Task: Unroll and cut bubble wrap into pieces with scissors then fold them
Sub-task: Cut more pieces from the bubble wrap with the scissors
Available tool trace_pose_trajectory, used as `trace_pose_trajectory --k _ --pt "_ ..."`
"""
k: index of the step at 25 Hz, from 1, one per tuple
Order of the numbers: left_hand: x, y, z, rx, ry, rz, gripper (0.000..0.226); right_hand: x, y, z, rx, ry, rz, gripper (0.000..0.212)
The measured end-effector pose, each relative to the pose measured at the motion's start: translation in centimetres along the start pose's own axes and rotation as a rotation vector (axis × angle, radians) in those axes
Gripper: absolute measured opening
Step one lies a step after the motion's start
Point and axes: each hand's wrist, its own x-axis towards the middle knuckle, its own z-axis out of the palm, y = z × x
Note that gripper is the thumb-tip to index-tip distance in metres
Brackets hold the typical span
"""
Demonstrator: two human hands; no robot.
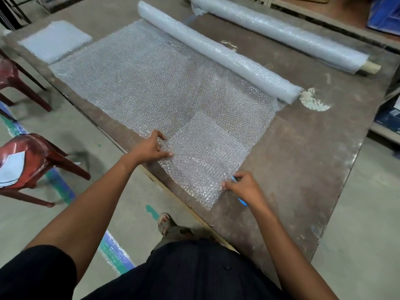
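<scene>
On table [303, 148], scissors [242, 199] mostly hidden under right hand [244, 187], bubble wrap [151, 87]

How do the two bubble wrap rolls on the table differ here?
The near roll is partly unrolled, its sheet spread toward the person; the far roll is fully wound. The far roll shows a bundle of pale sticks at its right end; the near roll's end shows none. Both lie roughly parallel on the table.
</scene>
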Motion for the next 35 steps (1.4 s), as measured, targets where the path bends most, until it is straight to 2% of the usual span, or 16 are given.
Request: trace_pose_trajectory --k 4,7,9,11,13,17,21,24,26,27,28,31,32,35 --pt "-1.1 0.2 0.8 0.161 0.092 0.048 0.078 -1.7 -0.9 -0.4 -0.035 0.114 -0.005 0.058" --pt "-1.1 -0.3 1.0 0.351 0.340 0.120 0.084 -3.0 -2.1 -1.3 -0.132 0.176 -0.033 0.050" --pt "-0.6 0.3 1.8 0.367 0.439 0.172 0.081 -3.4 -3.3 -1.6 -0.258 0.306 -0.163 0.048" --pt "0.4 1.2 3.1 0.361 0.371 0.181 0.077 -2.7 -4.5 -1.9 -0.374 0.332 -0.374 0.052" --pt "1.5 1.3 4.1 0.403 0.269 0.150 0.075 -1.0 -5.6 -2.6 -0.520 0.271 -0.524 0.060" --pt "1.8 0.3 4.7 0.557 0.187 0.107 0.080 2.2 -5.1 -4.0 -0.768 0.221 -0.527 0.059" --pt "1.2 -0.9 3.8 0.642 0.230 0.161 0.077 2.5 -3.8 -4.3 -0.758 0.204 -0.546 0.057" --pt "0.8 0.5 3.5 0.674 0.365 0.161 0.072 2.7 -3.9 -4.2 -0.564 0.269 -0.530 0.053" --pt "0.6 3.0 4.1 0.521 0.442 0.179 0.064 3.0 -5.1 -4.1 -0.330 0.233 -0.517 0.053" --pt "0.3 4.8 4.5 0.370 0.434 0.190 0.060 2.9 -6.1 -3.9 -0.232 0.173 -0.510 0.053" --pt "0.2 6.9 4.8 0.171 0.377 0.192 0.057 2.9 -7.4 -3.7 -0.149 0.098 -0.482 0.051" --pt "0.2 12.8 6.9 -0.553 0.038 0.102 0.047 2.9 -11.3 -3.0 0.036 -0.150 -0.352 0.032" --pt "0.6 14.0 8.0 -0.741 -0.008 0.055 0.042 3.0 -12.1 -2.9 0.060 -0.216 -0.339 0.030" --pt "2.4 15.3 9.7 -0.996 0.151 -0.077 0.028 4.0 -12.9 -3.2 0.005 -0.278 -0.385 0.024"
